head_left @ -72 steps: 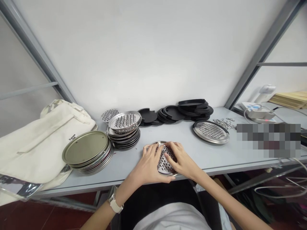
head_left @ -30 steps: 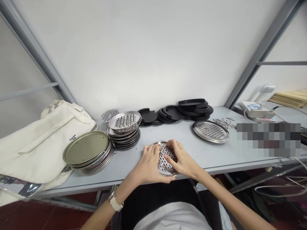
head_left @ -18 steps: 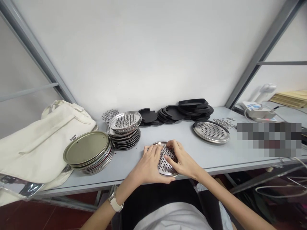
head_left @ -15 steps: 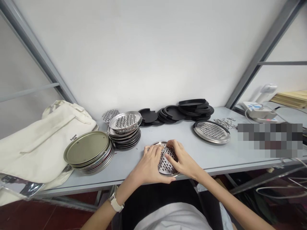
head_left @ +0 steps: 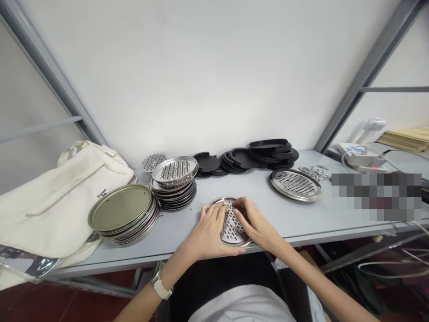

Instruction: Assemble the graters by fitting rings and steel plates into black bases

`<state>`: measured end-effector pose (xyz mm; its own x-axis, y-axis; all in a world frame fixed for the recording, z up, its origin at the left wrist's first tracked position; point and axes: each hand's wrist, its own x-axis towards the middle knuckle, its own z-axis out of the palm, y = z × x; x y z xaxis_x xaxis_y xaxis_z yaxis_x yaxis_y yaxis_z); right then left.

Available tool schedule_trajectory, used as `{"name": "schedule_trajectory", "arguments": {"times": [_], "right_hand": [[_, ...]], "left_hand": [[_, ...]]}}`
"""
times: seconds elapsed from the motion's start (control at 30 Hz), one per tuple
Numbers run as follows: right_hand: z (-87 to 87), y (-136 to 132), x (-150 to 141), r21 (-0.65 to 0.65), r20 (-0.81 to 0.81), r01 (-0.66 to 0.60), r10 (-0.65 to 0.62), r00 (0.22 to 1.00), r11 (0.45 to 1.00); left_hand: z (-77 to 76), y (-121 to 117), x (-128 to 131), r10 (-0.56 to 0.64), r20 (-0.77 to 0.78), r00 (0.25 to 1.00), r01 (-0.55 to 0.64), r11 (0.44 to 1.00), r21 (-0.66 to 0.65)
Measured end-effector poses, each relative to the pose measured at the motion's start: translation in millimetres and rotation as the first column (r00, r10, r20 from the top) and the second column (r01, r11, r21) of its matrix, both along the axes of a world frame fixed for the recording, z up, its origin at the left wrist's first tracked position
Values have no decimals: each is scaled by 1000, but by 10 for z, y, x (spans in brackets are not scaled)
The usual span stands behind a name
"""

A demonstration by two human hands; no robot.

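A round metal grater (head_left: 233, 230) lies near the table's front edge, its punched teeth facing up. My left hand (head_left: 208, 230) grips its left side, with fingertips over the far rim and surface. On the other side, my right hand (head_left: 256, 223) holds the right edge, fingers bent and thumb close to the fingertips. Both palms hide parts of the rim. Left of my hands stands a stack of round metal pieces topped by a tilted grater disc (head_left: 176, 171). Another finished-looking round grater with a black edge piece (head_left: 296, 184) rests to the right.
Olive-green round lids (head_left: 120, 208) are stacked at the left, beside a cream cloth bag (head_left: 73, 192). Black round plastic parts (head_left: 241, 158) pile up along the wall. Small metal clips (head_left: 315, 172) lie at the right. Grey shelf posts (head_left: 362, 85) frame both sides.
My right thumb has shifted up across the grater, nearer to my right fingertips, baring more of its teeth. My left hand stays almost where it was.
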<state>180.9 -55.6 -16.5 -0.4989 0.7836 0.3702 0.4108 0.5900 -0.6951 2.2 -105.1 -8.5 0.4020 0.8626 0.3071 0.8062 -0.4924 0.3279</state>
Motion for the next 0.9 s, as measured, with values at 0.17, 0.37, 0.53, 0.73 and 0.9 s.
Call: {"name": "schedule_trajectory", "arguments": {"times": [0.17,0.37,0.53,0.73,0.9], "right_hand": [[-3,50,21,-117,-168,-32,12,986,993],[-41,265,156,-484,-584,-207,-138,800,850],[-38,354,235,-617,-732,-424,-287,618,663],[-40,361,235,-624,-744,-434,-323,585,649],[-53,332,224,-630,-695,-342,-311,648,697]], "left_hand": [[-12,6,-7,2,14,1000,-2,1000,-15],[-15,3,-13,14,13,1000,-14,999,-32],[-13,4,-15,6,1,1000,-6,1000,-19],[-17,3,-18,-2,-3,1000,2,1000,-15],[-14,2,-44,13,-22,1000,-14,999,-40]]}}
